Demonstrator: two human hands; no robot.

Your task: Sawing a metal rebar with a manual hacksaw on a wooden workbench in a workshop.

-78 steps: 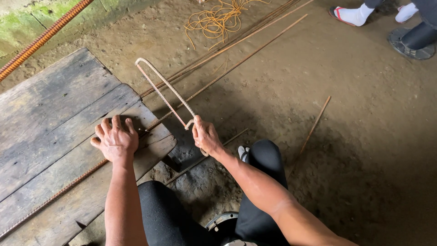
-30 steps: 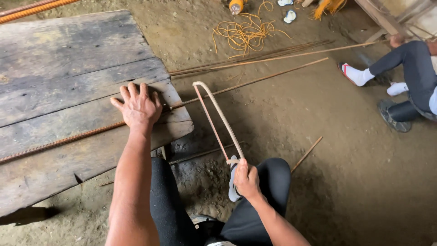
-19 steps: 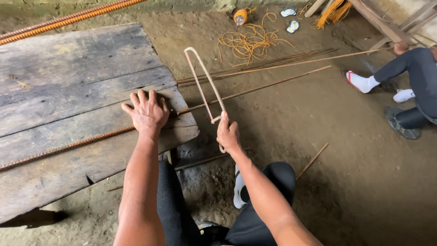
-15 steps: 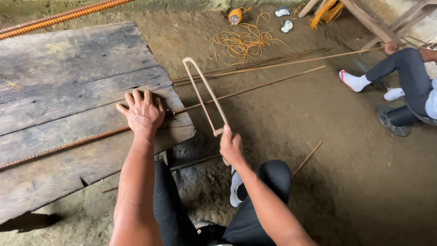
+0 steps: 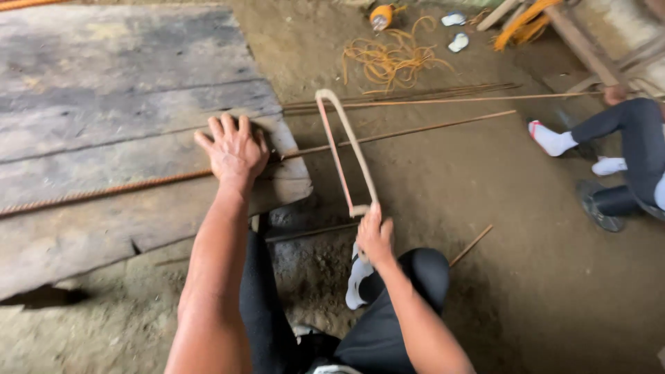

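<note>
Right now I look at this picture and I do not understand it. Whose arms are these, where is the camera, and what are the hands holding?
The camera sits on a person's head and looks down, so both arms are that person's own. The left hand presses flat on a rusty steel rod lying across a wooden platform. The right hand grips a hacksaw by its handle, its frame standing over the rod just past the platform's edge. On the dirt floor lie more rods and tangled orange cord. Another person's legs show at right.

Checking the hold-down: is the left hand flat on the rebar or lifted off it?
Flat. The left hand lies palm down, fingers spread, pressing the rebar onto the plank.
</note>
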